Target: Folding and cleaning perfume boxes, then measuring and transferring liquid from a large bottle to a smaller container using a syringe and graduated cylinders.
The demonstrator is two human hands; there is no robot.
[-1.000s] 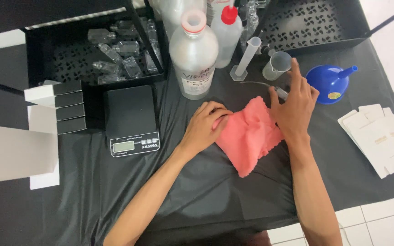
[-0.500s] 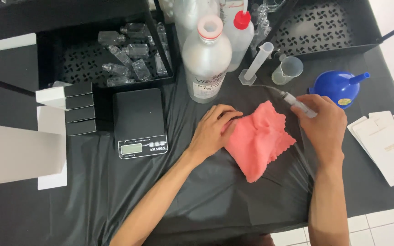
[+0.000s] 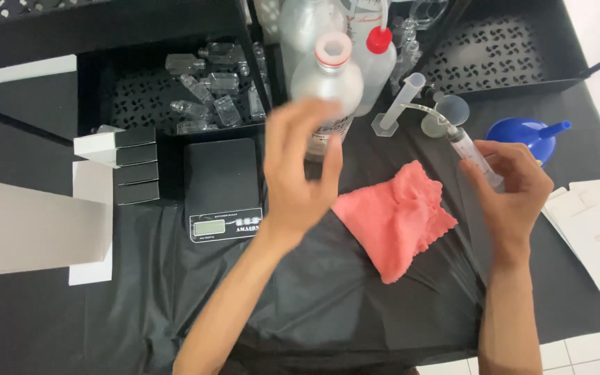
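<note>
Our left hand (image 3: 298, 173) is blurred, so we cannot make out its fingertips sharply; it is raised with fingers spread and grips nothing, and it hides the lower part of the large clear plastic bottle (image 3: 328, 76) behind it. That bottle has a round open neck with a pale red ring and stands near the far edge of the worktop (image 3: 355, 305), which is covered in a wrinkled black sheet. The bottles behind it are cut off by the top of the frame, and we cannot tell what they hold.

Our right hand (image 3: 512, 187) is closed around a clear plastic syringe (image 3: 472, 153), held above the right half of the worktop; the rear end of the barrel is hidden in the palm, and a thin curved tube runs from its tip toward a small clear beaker (image 3: 446, 114). Just left of the beaker stands a narrow clear measuring cylinder (image 3: 398, 104), and beside that a squeeze bottle with a red cap (image 3: 376, 62).

A soft, crumpled pink cloth (image 3: 397, 219) lies at the middle of the worktop, between our two hands. A blue plastic funnel (image 3: 526, 132) lies toward the right edge, partly hidden by our right hand. Flat white cardboard blanks (image 3: 595, 232) overhang the right edge. A flat black scale (image 3: 222, 187) with a small display sits left of centre, and behind it a black perforated tray (image 3: 140, 104) holds small clear glass bottles (image 3: 213, 94). Black-and-white boxes (image 3: 119, 163) are stacked toward the left edge.
</note>
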